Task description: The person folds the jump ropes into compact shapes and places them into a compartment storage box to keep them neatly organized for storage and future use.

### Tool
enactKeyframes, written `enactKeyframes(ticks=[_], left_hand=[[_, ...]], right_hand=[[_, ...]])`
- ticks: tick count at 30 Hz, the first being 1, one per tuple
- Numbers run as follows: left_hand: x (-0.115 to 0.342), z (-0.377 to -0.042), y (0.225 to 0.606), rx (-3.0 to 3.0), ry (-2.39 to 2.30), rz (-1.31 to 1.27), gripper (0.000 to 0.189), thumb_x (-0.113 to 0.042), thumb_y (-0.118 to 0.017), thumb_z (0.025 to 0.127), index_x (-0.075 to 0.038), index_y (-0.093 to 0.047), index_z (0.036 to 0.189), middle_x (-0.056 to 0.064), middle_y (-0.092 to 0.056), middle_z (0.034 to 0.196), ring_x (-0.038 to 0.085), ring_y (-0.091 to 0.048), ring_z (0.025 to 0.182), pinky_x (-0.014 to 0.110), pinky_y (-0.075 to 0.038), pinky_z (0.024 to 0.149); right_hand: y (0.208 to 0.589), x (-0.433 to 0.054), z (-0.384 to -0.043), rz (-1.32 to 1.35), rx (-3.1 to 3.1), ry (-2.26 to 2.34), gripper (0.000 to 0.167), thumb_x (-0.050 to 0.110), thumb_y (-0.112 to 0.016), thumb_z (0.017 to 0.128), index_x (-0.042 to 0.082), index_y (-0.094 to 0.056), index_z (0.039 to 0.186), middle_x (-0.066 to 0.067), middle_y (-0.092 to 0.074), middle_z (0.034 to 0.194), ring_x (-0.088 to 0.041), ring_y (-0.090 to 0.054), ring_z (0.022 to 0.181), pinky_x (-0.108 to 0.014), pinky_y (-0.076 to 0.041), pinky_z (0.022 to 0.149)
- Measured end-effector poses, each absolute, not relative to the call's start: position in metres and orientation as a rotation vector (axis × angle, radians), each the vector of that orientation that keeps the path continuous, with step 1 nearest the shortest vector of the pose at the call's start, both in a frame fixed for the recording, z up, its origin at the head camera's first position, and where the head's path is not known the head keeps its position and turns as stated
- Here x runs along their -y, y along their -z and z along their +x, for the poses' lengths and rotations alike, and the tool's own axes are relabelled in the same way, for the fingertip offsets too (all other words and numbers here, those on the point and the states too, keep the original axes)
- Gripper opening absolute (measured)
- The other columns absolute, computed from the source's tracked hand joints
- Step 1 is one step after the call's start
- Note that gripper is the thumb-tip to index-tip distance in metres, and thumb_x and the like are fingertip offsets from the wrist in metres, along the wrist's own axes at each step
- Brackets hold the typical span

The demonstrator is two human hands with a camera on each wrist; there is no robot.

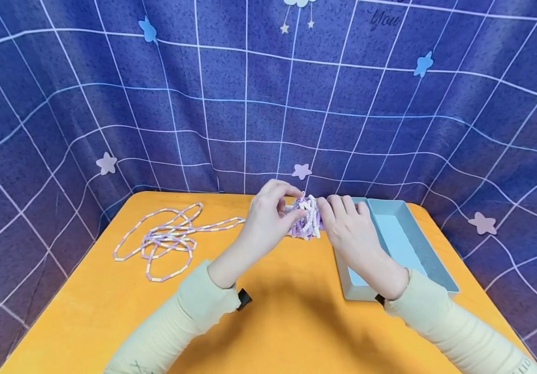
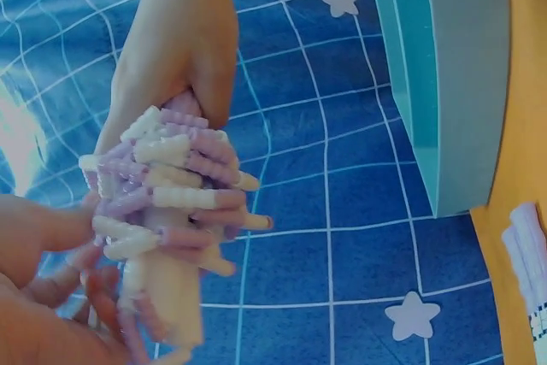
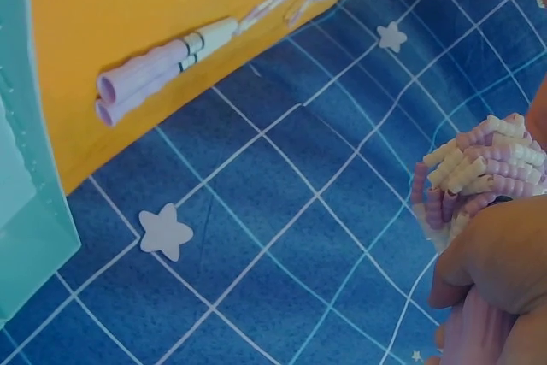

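A beaded jump rope (image 1: 307, 218) in lilac and white is bunched between my two hands, above the table. Its strands wrap in several turns around the pale handles (image 2: 171, 288). My right hand (image 1: 350, 226) grips the lilac grip end (image 3: 474, 331) of the handles. From the other side, my left hand (image 1: 268, 215) pinches a strand of beads between thumb and fingers, close to the white handle ends. A second beaded jump rope (image 1: 170, 236) lies in loose loops on the left of the table. Its paired lilac-and-white handles (image 3: 162, 66) show in the right wrist view.
A light blue divided tray (image 1: 429, 244) stands on the right of the table, partly behind my right hand and forearm. The orange tabletop (image 1: 287, 311) ends at a blue curtain (image 1: 268, 104) with a white grid and stars.
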State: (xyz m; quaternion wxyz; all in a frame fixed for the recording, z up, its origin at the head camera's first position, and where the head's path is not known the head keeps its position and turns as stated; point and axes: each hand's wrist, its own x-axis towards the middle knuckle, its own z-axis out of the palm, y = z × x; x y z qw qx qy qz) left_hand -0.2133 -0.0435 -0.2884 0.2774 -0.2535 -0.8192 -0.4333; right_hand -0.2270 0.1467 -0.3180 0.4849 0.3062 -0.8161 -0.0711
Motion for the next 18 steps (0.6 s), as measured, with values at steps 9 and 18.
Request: enactKeyframes(ticks=[9,18], left_hand=[[0.0416,-0.209,0.2883,2.297,0.987,-0.573,0.022,-0.025,-0.079,0.075,-0.007,-0.074,0.087,0.002,-0.064,0.08,0.016,-0.057,0.072,0.029,-0.045,0.066],[0.0377,-0.2058,0.2901,2.288,1.048,-0.6,0.022,-0.016,-0.076,0.078,-0.006,-0.074,0.098,0.002,-0.065,0.089,0.013,-0.055,0.07,0.022,-0.045,0.063]], right_hand=[[0.3183,-0.1483,-0.2265,0.74,1.952,0.176,0.027,0.011,-0.028,0.099,0.002,-0.053,0.107,-0.013,-0.051,0.089,-0.03,-0.048,0.075,-0.04,-0.033,0.058],[0.3189,-0.1476,-0.2264,0.754,1.947,0.194,0.024,0.01,-0.029,0.098,0.002,-0.051,0.103,-0.012,-0.048,0.086,-0.029,-0.045,0.072,-0.039,-0.032,0.057]])
